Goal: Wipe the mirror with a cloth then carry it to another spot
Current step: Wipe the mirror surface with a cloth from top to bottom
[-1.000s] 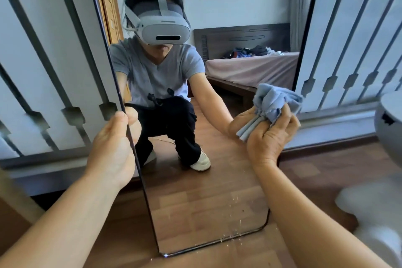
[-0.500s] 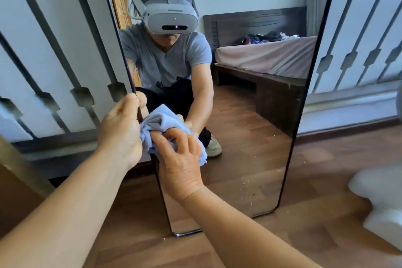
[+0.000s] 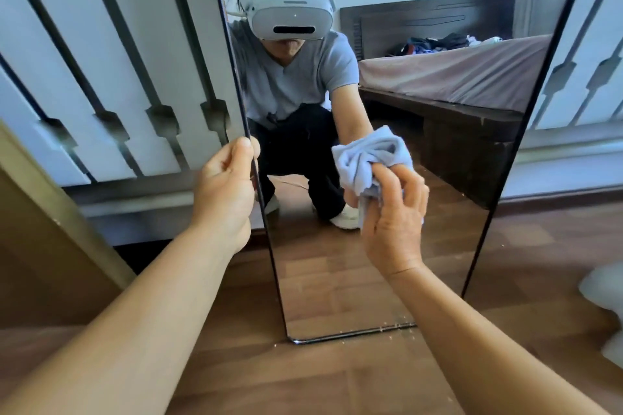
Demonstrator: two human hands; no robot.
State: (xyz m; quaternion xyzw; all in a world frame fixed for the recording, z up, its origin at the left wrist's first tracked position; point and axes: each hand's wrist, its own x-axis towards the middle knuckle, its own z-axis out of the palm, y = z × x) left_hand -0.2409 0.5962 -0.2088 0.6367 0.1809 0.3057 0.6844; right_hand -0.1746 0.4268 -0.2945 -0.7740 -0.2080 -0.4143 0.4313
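A tall frameless mirror (image 3: 337,286) stands upright on the wooden floor, leaning back toward a white panelled wall. My left hand (image 3: 224,189) grips its left edge at about mid height, thumb on the front. My right hand (image 3: 392,222) holds a bunched light-blue cloth (image 3: 369,158) and presses it against the glass near the middle. The glass reflects a crouching person with a headset and a bed behind.
The white panelled wall (image 3: 111,77) with dark slats runs behind the mirror on both sides. A tan board (image 3: 50,212) leans at the left. A white object (image 3: 606,307) sits at the right edge. Small crumbs lie on the wooden floor (image 3: 320,377) by the mirror's base.
My right hand swept the cloth from the mirror's right side to its left edge, then back toward the middle. My left hand kept its grip on the left edge.
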